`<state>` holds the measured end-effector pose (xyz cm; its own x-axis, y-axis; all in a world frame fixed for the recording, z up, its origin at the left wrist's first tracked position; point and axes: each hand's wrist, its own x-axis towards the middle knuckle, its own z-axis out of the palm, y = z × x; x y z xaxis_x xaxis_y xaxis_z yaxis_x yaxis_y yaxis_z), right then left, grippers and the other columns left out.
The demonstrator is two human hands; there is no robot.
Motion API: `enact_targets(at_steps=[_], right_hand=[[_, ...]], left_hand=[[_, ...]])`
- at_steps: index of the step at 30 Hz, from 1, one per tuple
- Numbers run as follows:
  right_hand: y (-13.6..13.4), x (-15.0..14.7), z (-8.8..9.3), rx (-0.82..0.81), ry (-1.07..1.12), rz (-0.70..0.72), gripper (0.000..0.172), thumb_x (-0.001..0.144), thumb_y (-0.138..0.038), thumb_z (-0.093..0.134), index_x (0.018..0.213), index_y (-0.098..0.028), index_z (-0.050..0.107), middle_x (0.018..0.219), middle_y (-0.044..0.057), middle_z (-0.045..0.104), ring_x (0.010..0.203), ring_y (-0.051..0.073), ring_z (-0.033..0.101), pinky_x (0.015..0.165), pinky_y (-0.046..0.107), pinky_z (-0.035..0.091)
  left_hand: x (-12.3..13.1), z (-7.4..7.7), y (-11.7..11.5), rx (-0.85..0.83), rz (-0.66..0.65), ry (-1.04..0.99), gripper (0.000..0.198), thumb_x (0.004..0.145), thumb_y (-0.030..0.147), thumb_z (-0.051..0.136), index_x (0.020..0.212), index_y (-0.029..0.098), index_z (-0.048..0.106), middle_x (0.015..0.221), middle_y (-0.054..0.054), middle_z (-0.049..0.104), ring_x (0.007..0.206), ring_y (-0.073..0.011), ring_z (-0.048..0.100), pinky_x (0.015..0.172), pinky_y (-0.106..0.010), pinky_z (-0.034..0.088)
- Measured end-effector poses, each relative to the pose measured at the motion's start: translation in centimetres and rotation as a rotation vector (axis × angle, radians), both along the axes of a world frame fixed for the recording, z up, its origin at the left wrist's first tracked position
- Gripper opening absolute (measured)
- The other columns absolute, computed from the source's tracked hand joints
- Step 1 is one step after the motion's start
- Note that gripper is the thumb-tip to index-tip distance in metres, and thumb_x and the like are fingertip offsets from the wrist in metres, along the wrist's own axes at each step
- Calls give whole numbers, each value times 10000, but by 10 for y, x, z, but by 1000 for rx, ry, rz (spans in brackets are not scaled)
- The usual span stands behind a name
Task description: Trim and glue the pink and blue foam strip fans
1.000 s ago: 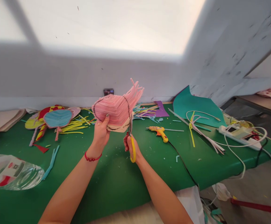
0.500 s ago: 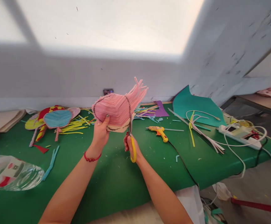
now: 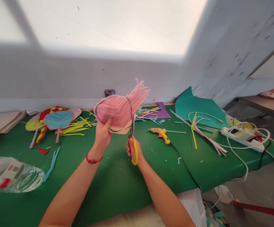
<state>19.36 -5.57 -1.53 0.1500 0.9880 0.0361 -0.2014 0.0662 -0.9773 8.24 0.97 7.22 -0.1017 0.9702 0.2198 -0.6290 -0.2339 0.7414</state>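
My left hand (image 3: 103, 134) grips the lower left of a pink fan-shaped craft piece (image 3: 114, 110), thumb on its front. Rows of pink pipe cleaners cover the piece, and a dark outline runs round it. Loose pink ends stick out at its upper right. Under the rows a cream backing (image 3: 121, 129) shows along the bottom edge. In my right hand (image 3: 135, 149) are scissors (image 3: 135, 153) with yellow handles, held upright. Their blades touch the piece's lower right edge; whether they are parted is hard to see.
On the green table (image 3: 118, 189) lie a yellow glue gun (image 3: 160, 134), finished fans (image 3: 58, 119), yellow pipe cleaners (image 3: 77, 127) and a teal sheet (image 3: 198, 107). A clear bottle (image 3: 14, 175) lies at left. A power strip (image 3: 242, 138) with cables sits at right.
The pink piece and both hands have shifted very slightly to the right. The grip on the piece and on the scissors stays the same.
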Motion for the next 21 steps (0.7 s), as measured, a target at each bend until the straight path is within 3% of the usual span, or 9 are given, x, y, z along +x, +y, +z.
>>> enact_targets(at_steps=[14,21], right_hand=[[1,0,-2,-57,16,-29,522,699,-721,558,723,-218,421,427,-124,319,308,32,242,261,149,221],[1,2,-3,-21,-11,-21,492,733,-686,556,700,-219,406,449,-116,326,320,33,266,273,149,251]], left_hand=[[-1,-2,2,5,11,-5,390,600,322,838,933,179,693,1003,-55,738,967,-222,679,965,-367,496],[-4,-1,3,13,-4,12,387,621,325,825,951,172,694,1031,-71,730,1011,-237,663,961,-376,499]])
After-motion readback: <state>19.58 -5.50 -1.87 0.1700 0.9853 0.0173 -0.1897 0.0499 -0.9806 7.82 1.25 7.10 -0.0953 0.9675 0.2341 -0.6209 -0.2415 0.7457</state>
